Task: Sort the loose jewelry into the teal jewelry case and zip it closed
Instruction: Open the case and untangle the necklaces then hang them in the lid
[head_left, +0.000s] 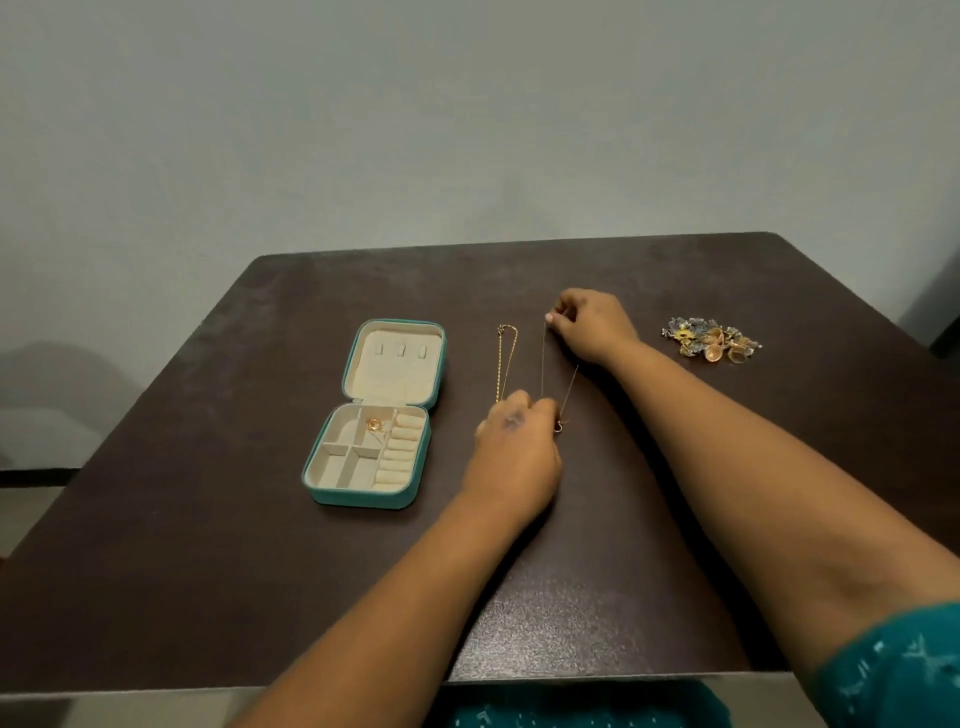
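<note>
thin chain (543, 364) just right of the open teal case (363, 499), stretched between hands: right hand (592, 325) pinches the far end, left hand (514, 447) pinches near the pendant. light, limp, tangle-prone; hold both ends.

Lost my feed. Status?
Left hand, right hand pinch thin chain. Teal case open, ring inside. Second chain beside; nothing blocking.
</note>
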